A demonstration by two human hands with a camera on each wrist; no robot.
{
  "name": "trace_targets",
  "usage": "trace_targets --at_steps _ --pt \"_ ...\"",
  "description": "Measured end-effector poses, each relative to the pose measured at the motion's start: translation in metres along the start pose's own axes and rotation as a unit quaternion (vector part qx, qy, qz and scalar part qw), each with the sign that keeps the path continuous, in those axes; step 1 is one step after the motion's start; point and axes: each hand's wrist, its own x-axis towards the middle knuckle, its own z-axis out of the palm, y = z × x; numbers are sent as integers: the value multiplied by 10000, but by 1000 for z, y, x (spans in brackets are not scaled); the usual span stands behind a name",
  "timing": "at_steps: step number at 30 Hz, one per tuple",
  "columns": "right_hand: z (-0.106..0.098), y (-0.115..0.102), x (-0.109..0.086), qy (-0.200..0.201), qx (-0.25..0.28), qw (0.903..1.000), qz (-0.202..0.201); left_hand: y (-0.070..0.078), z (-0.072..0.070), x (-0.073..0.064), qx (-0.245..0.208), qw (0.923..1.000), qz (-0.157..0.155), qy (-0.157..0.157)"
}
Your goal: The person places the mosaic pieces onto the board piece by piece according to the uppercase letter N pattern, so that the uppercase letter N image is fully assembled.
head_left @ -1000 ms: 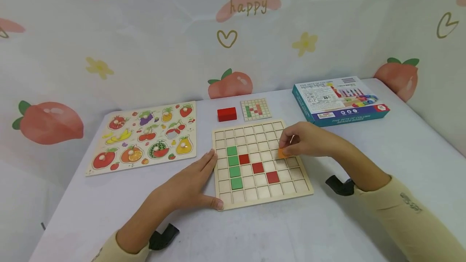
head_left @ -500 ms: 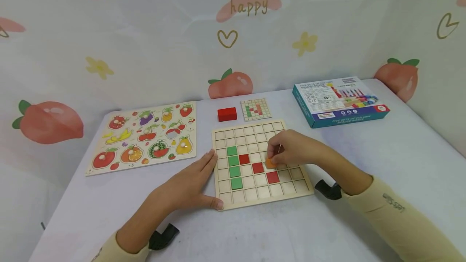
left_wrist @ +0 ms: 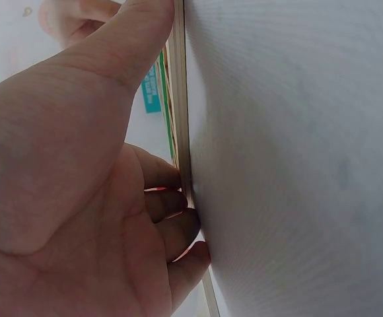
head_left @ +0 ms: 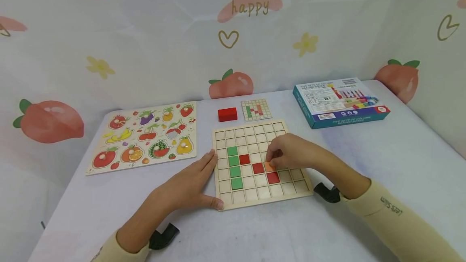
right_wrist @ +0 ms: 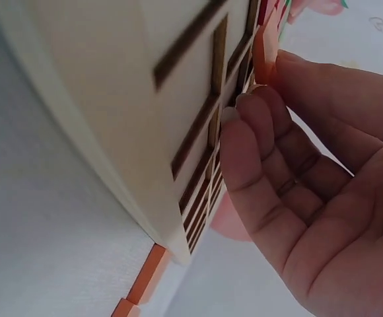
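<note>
A wooden grid board [head_left: 248, 182] lies on the table, with a column of green tiles [head_left: 234, 171] and three red tiles [head_left: 258, 168] in its cells. Thumb and fingers of my right hand [head_left: 300, 152] pinch an orange tile [head_left: 270, 167] over the cell just right of the middle red one. In the right wrist view that orange tile [right_wrist: 265, 53] stands tilted, its lower edge at the grid. My left hand [head_left: 191, 183] rests against the board's left side, fingers fairly straight along the edge and thumb at the near left corner.
Behind the board are a red block [head_left: 227, 115] and a small pattern card [head_left: 256, 110]. A fruit puzzle board [head_left: 136, 138] lies to the left, a boxed set [head_left: 340, 102] at back right. In the right wrist view, orange blocks [right_wrist: 146, 274] sit beside the board.
My right hand has carried the orange tile left and slightly nearer, from the board's right part to beside the middle red tile. My left hand has stayed in place.
</note>
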Motion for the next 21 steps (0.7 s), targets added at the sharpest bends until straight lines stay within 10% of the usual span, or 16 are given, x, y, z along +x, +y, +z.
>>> trace_targets --at_steps 21 --pt "-23 18 -33 790 -282 9956 428 -1 0 0 10 10000 2 -6"
